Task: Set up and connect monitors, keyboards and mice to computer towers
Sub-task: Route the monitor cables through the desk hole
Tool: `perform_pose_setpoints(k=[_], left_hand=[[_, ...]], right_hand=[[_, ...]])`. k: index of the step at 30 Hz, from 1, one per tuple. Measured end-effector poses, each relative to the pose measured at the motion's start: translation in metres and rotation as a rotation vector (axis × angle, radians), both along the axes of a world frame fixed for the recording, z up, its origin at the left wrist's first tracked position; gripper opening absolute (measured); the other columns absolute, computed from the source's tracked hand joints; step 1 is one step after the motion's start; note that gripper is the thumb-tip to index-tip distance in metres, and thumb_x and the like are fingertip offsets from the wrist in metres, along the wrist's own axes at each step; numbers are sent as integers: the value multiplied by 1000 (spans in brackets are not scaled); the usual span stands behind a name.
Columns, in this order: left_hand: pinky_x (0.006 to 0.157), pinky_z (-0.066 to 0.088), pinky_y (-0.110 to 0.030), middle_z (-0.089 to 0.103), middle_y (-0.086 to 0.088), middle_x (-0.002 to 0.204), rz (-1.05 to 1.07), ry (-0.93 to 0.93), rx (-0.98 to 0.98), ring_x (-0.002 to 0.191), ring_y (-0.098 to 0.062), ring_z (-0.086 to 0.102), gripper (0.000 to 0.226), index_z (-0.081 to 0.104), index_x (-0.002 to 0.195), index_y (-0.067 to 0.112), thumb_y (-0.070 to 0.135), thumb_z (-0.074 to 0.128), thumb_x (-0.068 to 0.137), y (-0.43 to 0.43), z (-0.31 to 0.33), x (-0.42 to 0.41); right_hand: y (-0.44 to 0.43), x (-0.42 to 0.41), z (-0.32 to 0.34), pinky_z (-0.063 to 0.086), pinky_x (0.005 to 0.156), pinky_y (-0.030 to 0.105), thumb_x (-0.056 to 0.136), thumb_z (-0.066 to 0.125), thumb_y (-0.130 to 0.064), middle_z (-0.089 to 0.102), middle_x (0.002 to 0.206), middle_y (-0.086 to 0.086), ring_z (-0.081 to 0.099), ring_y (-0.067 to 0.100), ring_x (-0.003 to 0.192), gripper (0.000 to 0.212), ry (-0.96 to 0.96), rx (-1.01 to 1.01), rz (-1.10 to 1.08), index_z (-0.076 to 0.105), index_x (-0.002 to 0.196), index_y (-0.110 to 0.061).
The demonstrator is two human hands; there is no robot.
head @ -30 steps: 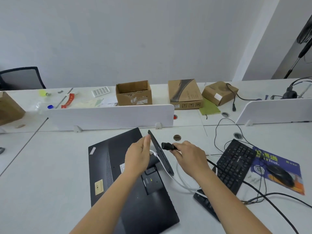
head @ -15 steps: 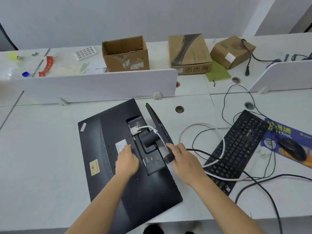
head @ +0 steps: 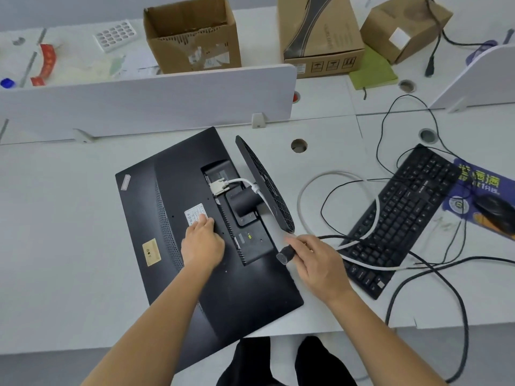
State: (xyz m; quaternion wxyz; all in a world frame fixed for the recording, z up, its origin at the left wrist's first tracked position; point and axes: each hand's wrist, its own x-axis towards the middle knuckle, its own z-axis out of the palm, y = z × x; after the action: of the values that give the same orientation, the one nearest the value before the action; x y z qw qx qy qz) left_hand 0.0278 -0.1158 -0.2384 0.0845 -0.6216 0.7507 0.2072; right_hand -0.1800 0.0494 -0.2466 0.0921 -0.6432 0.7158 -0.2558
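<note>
Monitor (head: 172, 196): lying face-down on the white surface (head: 55, 218), back up, sitting kinda diagonal, with its near corner hanging over the front edge. Its round stand base (head: 264, 188) sticks up on edge on the right side.
Left grip (head: 202, 243): open, fingers flat and pressing on the monitor's back, fingertips right at the white sticker (head: 196, 213).
Right grip (head: 317, 260): wrapped around the black plug (head: 284, 254) of a black cable, with the plug end poking out past the thumb. It's held at the monitor's right edge, just below the stand base.
White cable (head: 306, 190): its connector (head: 220, 186) sits at the recessed port bay on the monitor's back. The cord passes under the stand base, loops across the surface and runs over the keyboard.
Keyboard (head: 404, 213): black, right of the monitor, angled, with black cords tangled around it.
Mouse (head: 496, 210): black, on a blue mouse pad (head: 479, 182) at the far right.
Behind the white divider (head: 139, 98): an open cardboard box (head: 192, 37), two closed boxes and a green notebook (head: 372, 71).
</note>
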Motion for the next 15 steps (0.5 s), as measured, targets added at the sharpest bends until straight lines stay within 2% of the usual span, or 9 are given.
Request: perform_pose_setpoints(k=[3, 6, 9, 10, 12, 14, 15], left_hand=[[81, 46, -45, 52, -4, 121, -7, -5, -3, 114, -33, 47, 26, 56, 111, 7, 8, 38, 93, -1, 1, 1], [83, 46, -45, 51, -3, 125, -19, -4, -2, 117, -33, 45, 30, 56, 117, 8, 8, 37, 93, -1, 0, 3], [84, 46, -44, 51, -2, 125, -27, 2, 6, 117, -33, 45, 32, 54, 119, 9, 8, 36, 93, -2, -2, 6], [85, 46, -44, 51, -2, 125, -29, 11, 8, 117, -34, 45, 32, 54, 118, 9, 8, 36, 92, -2, -3, 7], [88, 47, -45, 52, 0, 130, -18, 34, 11, 121, -33, 45, 34, 55, 120, 11, 8, 36, 92, -4, -4, 10], [94, 48, -46, 50, 1, 144, 0, 48, 13, 129, -32, 42, 40, 55, 128, 15, 9, 36, 94, -5, -5, 13], [98, 46, -46, 45, 1, 152, 13, 52, 22, 134, -31, 39, 45, 54, 135, 17, 10, 36, 95, -6, -5, 14]], right_hand=[[4, 5, -13, 44, 44, 30, 89, 54, -26, 57, 81, -3, 56, 18, 59, 34, 158, 111, 81, 68, 120, -23], [-2, 16, -21, 40, 37, 30, 89, 63, -32, 55, 71, -3, 56, 19, 51, 37, 234, 183, 107, 68, 125, -24], [-23, 25, -15, 38, 38, 28, 93, 48, -40, 56, 67, -3, 56, 19, 49, 41, 216, 212, 120, 65, 128, -25], [-29, 29, -12, 40, 41, 29, 95, 44, -40, 58, 69, -2, 59, 20, 52, 44, 189, 237, 131, 63, 131, -26], [-40, 33, -8, 47, 57, 33, 98, 42, -37, 63, 92, 0, 64, 22, 77, 46, 92, 326, 160, 50, 143, -28], [-45, 36, -8, 49, 78, 37, 101, 38, -34, 58, 117, 1, 58, 22, 104, 46, -89, 421, 167, 39, 147, -28], [-46, 36, -9, 48, 85, 37, 102, 36, -34, 56, 124, 1, 56, 22, 110, 44, -161, 440, 160, 39, 146, -28]])
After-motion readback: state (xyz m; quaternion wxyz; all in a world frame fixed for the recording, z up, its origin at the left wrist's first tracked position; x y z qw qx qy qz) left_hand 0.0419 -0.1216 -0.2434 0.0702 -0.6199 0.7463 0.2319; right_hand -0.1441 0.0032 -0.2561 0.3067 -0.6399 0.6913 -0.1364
